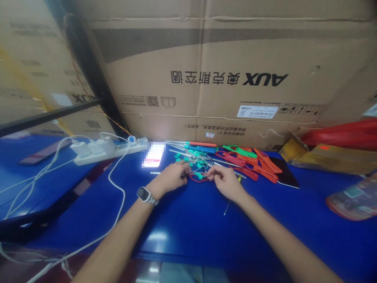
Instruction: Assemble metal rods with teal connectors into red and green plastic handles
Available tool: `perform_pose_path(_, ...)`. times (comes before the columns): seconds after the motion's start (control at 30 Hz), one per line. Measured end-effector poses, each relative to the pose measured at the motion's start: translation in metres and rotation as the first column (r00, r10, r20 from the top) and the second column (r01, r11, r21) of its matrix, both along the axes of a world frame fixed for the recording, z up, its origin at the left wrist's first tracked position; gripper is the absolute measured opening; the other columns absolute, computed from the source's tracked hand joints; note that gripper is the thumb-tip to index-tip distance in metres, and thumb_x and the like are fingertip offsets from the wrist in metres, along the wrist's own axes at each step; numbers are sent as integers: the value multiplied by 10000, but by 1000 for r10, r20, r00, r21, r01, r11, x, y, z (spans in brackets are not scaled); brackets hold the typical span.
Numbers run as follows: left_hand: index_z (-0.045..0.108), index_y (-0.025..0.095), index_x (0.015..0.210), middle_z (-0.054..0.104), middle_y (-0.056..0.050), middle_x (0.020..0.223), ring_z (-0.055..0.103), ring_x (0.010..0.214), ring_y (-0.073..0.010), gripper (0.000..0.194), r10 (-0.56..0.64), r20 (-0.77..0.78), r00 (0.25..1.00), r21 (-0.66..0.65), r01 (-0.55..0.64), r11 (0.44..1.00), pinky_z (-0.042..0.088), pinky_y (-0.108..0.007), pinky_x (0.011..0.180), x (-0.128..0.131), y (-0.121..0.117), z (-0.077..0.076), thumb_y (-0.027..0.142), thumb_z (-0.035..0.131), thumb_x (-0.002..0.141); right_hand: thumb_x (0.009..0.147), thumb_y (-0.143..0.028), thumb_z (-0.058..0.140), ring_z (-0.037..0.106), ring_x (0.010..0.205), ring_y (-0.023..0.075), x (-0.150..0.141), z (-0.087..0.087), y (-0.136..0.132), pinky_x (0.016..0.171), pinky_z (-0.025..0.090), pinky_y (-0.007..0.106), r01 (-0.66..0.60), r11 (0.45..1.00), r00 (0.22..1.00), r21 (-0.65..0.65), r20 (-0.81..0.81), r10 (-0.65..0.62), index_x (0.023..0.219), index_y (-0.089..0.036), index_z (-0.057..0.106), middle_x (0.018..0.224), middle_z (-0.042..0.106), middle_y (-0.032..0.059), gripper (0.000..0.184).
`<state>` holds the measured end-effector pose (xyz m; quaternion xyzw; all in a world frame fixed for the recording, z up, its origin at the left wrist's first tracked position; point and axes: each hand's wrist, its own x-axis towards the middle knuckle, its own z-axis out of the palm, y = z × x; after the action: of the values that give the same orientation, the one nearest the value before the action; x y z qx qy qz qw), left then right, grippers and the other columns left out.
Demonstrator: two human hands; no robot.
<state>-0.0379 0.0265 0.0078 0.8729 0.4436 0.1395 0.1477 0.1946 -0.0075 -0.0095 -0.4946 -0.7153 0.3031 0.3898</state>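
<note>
We see glossy blue table point(182, 224) below left grip point(171, 177) and right grip point(226, 182), pale glare nearer us. Beyond both, big brown carton point(147, 78) rises like wall, AUX print upside down, dark dotted band above. Beyond and left of left grip, black post point(91, 70) slants, black rail point(50, 114) meeting it. Farther left, we find another carton point(29, 74), second blue surface point(17, 177). Light looks dim, hazy.
</note>
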Motion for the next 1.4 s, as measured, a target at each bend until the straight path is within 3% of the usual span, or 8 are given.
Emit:
perform_pose_path(0.27,656,207,934,671,-41,947,630,818,-201,238,-19,-19,1000,8,19,1000,449,-287,698,1,0,2,106,590,729,741,-63,446,656,705,167,0,-1,0,631,482,270,28,999,996,45,86,-31,801,-216,659,765,699,7,270)
perform_pose_path(0.37,650,211,922,669,-41,962,631,812,-202,237,-16,-45,999,46,18,999,439,-289,690,1,-1,3,99,581,726,789,-102,489,652,777,179,0,4,-3,674,486,294,76,988,970,137,220,-105,818,-233,663,859,708,10,220)
perform_pose_path(0.47,640,212,913,664,-43,969,627,800,-209,228,-5,-78,997,84,11,996,429,-296,682,2,-3,5,109,581,719,815,-199,583,615,986,237,1,9,-6,706,480,329,98,966,903,238,387,-187,899,-255,682,1021,688,37,142)
perform_pose_path(0.67,624,220,909,650,-46,956,624,791,-222,256,15,-89,996,95,-6,995,408,-298,629,2,-5,4,99,556,693,818,-349,707,520,1065,278,5,3,-3,921,426,449,-58,970,857,235,511,-73,1058,-245,692,1091,672,67,262)
perform_pose_path(0.93,645,211,923,652,-36,940,613,819,-199,253,-14,49,999,9,14,1000,462,-290,706,-3,1,4,73,563,727,857,-359,699,510,1068,269,7,-2,1,926,364,445,-70,988,873,138,487,-6,1078,-278,682,1114,685,43,236)
perform_pose_path(1.1,655,193,994,660,-54,985,612,916,-215,214,-53,112,992,50,47,998,479,-335,822,-4,7,4,98,553,832,854,-320,704,522,1044,250,8,-4,3,904,353,412,-76,990,889,121,457,12,1056,-275,687,1089,699,31,207)
perform_pose_path(1.4,647,196,1002,629,-45,992,610,894,-181,158,-87,258,962,88,67,994,502,-318,824,-1,9,0,157,512,929,844,-287,711,538,1008,253,9,-3,5,878,335,408,-93,991,908,100,417,43,1034,-261,690,1054,720,39,193)
